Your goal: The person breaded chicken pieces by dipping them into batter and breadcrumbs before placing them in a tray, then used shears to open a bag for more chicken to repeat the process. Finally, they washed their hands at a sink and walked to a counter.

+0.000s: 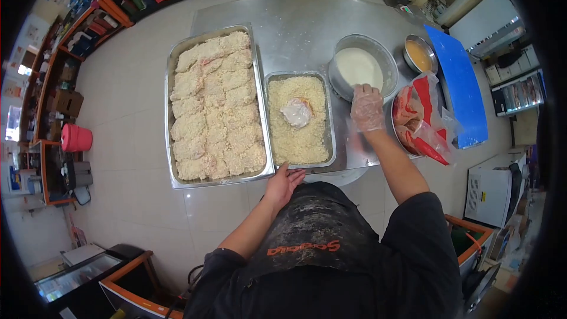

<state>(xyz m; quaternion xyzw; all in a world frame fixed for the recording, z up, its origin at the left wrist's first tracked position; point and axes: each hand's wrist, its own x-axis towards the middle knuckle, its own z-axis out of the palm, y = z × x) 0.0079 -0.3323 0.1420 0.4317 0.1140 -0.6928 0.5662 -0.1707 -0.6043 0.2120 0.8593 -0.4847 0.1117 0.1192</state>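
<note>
My left hand (283,188) is bare, its fingers apart at the near edge of a metal tray (332,142) of pale breadcrumbs (295,145). On the crumbs lies a batter-coated piece (296,112), white and wet on top. My right hand (367,107), in a clear plastic glove, is at the near rim of a round metal pot (390,71) of whitish batter (359,66). Its fingers are curled; what they grip, if anything, is hidden. Left of the crumbs, a larger metal tray (267,162) holds rows of breaded pieces (215,106).
Right of the pot stand a bowl (434,56) of orange liquid and a container with a red-and-clear plastic bag (416,118). A blue board (460,88) lies along the steel table's (283,15) right edge. A pink bucket (77,137) stands off left.
</note>
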